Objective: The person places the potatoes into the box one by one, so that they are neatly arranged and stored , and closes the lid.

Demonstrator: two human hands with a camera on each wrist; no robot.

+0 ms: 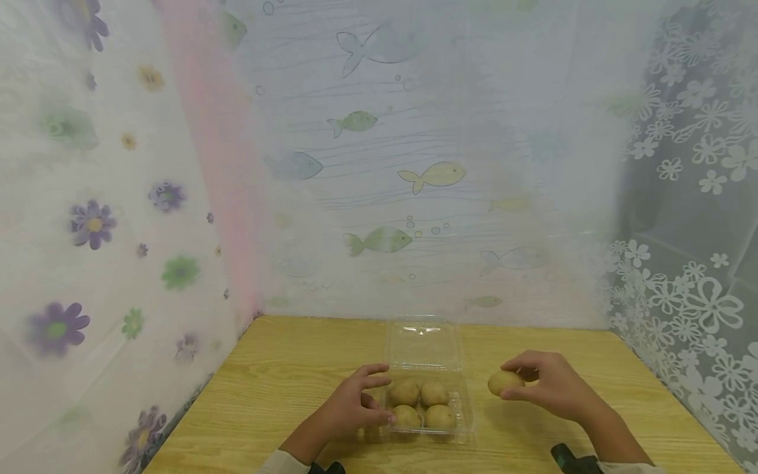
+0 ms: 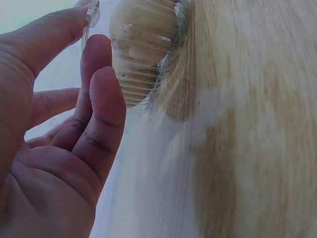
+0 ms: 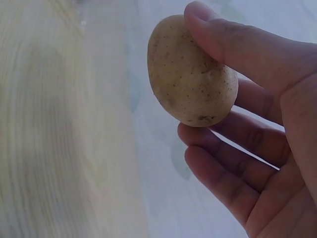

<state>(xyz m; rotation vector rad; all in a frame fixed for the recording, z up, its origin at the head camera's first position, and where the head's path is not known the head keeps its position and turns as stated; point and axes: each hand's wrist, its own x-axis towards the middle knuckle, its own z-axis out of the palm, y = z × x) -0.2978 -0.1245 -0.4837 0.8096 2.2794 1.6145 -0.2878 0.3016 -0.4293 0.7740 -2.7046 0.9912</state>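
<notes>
A clear plastic clamshell box (image 1: pixel 464 421) lies on the table with its lid (image 1: pixel 423 345) tilted back. Inside its base sit several potatoes (image 1: pixel 435 393). My left hand (image 1: pixel 349 405) holds the box at its left side, the thumb at the near corner and other fingers along the edge. Close up, in the left wrist view, the thumb tip meets the clear rim (image 2: pixel 90 22). Off to the right of the box, my right hand (image 1: pixel 553 385) pinches another potato (image 3: pixel 190 74) between thumb and fingers. This potato is held above the table, apart from the box.
The wooden table (image 1: pixel 308 349) extends on both sides of the box. Behind it hangs a sheet printed with fish (image 1: pixel 438 174). Flowered sheets border the left (image 1: pixel 59 263) and right sides. A dark strap (image 1: pixel 571 457) circles the right wrist.
</notes>
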